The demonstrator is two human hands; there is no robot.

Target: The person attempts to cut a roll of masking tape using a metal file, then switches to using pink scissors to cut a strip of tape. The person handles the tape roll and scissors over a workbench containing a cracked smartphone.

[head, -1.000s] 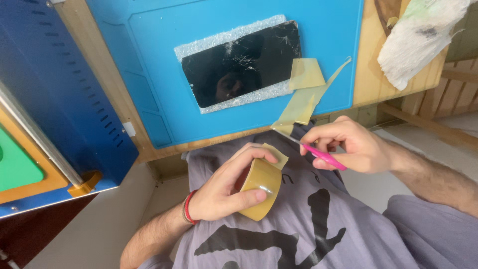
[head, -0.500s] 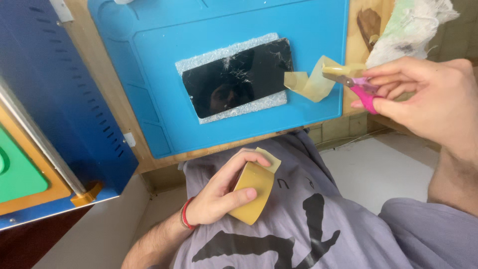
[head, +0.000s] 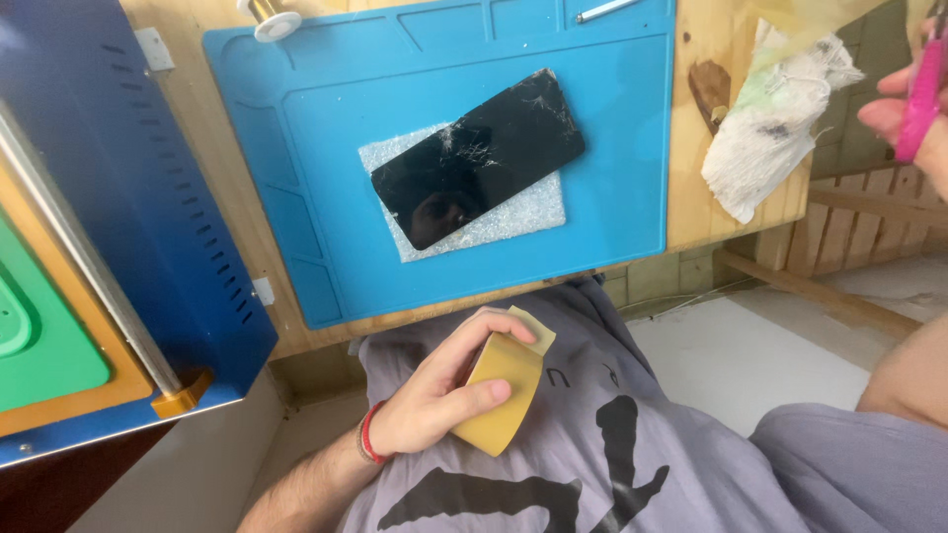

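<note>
Gripping a yellow tape roll [head: 502,393] against the lap, left hand [head: 439,390] curled around it; right hand [head: 913,109] pinches pink tool [head: 922,91], well apart, upper right.

right hand [head: 913,118] cut off, blurred

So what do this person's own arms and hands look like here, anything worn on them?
Both are bare: no gloves and no long sleeves. The left hand has a thin red band around its wrist, and the forearm below it is uncovered. Only the fingers of the right hand show at the frame's edge, with a stretch of bare right arm lower down. The person wears a grey shirt with black markings.
</note>
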